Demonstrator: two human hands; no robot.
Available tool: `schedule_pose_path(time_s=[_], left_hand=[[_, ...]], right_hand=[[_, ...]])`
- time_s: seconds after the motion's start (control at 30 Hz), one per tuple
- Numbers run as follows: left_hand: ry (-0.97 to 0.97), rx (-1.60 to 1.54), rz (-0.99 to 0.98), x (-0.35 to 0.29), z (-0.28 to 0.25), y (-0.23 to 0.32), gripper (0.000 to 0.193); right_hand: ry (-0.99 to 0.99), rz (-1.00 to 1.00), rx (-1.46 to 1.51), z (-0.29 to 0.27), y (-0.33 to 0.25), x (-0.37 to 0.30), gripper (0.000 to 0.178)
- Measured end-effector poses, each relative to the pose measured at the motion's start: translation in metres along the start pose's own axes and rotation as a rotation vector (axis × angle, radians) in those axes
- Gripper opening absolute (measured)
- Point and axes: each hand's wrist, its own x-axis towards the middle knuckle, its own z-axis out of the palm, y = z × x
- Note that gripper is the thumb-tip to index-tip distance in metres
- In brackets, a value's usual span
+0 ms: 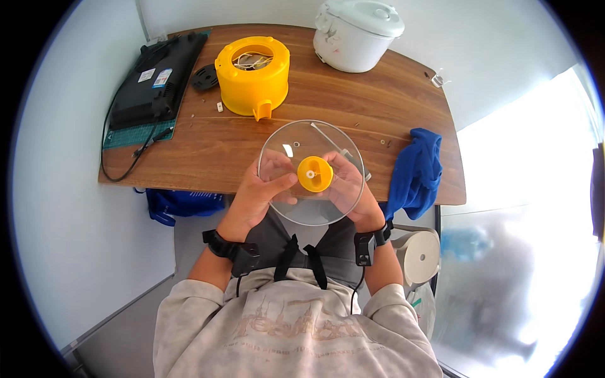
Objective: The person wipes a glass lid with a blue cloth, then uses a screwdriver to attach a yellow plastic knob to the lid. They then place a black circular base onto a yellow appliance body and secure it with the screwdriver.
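Both hands hold one clear glass lid (312, 135) over the table's (391, 94) near edge. The left hand (255, 195) has its fingers closed on the lid, thumb by its one yellow knob (314, 174); the right hand (350, 186) sits under the glass, fingers spread against it. On the table: one yellow pot (252, 75), one white cooker (356, 31), one black appliance (161, 75), one blue cloth (419, 167)

A wooden table (391, 101) carries a yellow housing (252, 79), white rice cooker (356, 34) and blue cloth (419, 167).
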Motion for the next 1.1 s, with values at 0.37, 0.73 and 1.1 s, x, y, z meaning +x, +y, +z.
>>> schedule_pose_path(time_s=[0.37, 0.73, 1.1], left_hand=[[0.063, 0.066, -0.018, -0.009, 0.012, -0.001, 0.035], [0.117, 0.082, -0.005, -0.013, 0.015, -0.002, 0.032], [0.096, 0.072, 0.009, -0.013, 0.014, -0.002, 0.033]], right_hand=[[0.037, 0.004, -0.079, 0.004, 0.011, 0.001, 0.029], [0.068, -0.002, -0.095, 0.004, 0.013, -0.002, 0.031], [0.085, 0.005, -0.096, 0.001, 0.014, -0.001, 0.031]])
